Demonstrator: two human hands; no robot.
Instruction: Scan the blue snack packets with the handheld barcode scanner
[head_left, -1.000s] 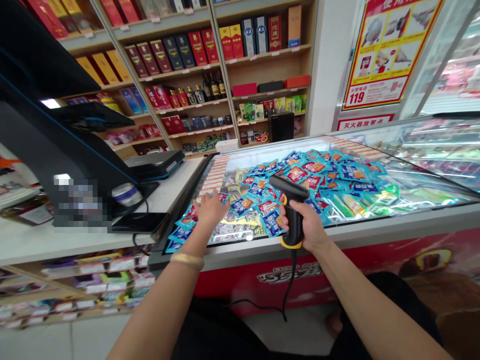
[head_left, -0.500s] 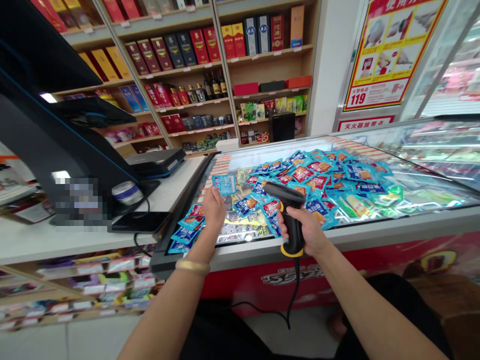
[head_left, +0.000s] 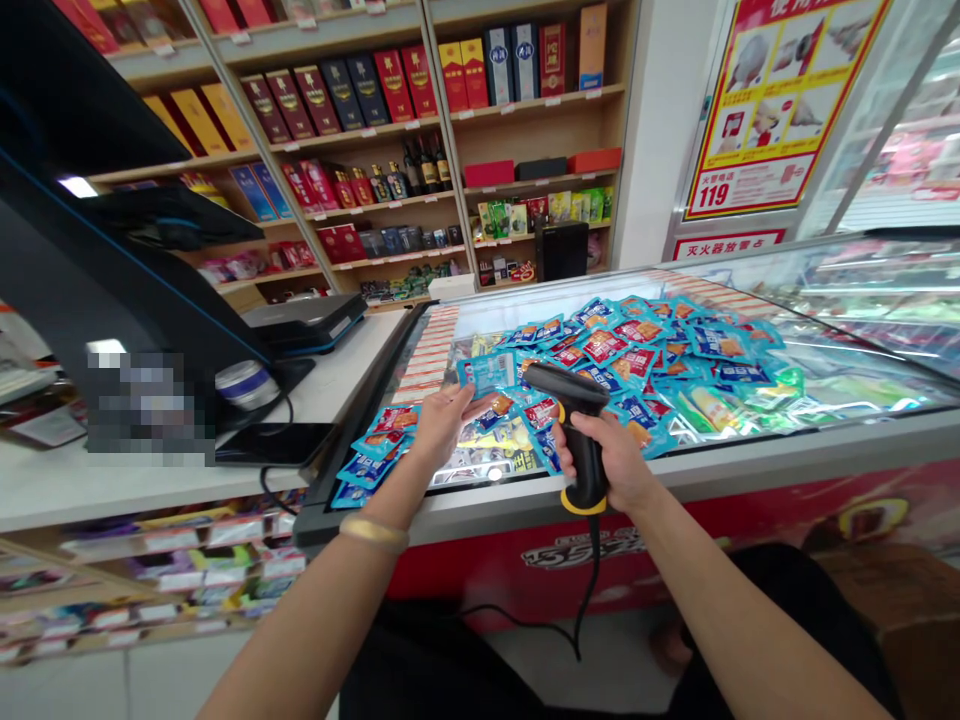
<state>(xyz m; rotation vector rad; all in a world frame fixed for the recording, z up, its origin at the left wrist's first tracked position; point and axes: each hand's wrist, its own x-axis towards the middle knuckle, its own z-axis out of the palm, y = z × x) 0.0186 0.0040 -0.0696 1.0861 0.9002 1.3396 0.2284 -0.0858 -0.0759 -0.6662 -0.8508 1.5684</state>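
Observation:
A light-blue snack packet [head_left: 489, 371] is pinched in my left hand [head_left: 444, 420], its back side with printed text facing up. My right hand [head_left: 613, 460] is wrapped round the grip of a black and yellow barcode scanner [head_left: 570, 390], whose head points left toward the packet. Behind and to the right of the scanner spreads a heap of blue and red snack packets [head_left: 637, 350] on the glass top of a chest freezer [head_left: 495, 505]. By my left wrist lies a smaller stack of the same packets [head_left: 373, 462] at the freezer's left corner.
On the left, a white counter [head_left: 45, 495] carries a dark checkout terminal [head_left: 142, 290], a scale [head_left: 307, 318] and a black phone-like slab [head_left: 277, 443]. The scanner's cable [head_left: 594, 570] hangs down the freezer front. Shelves of boxes [head_left: 345, 95] stand behind.
My left hand has moved right with the packet, bringing it close to the scanner's head. The scanner and my right hand have barely moved.

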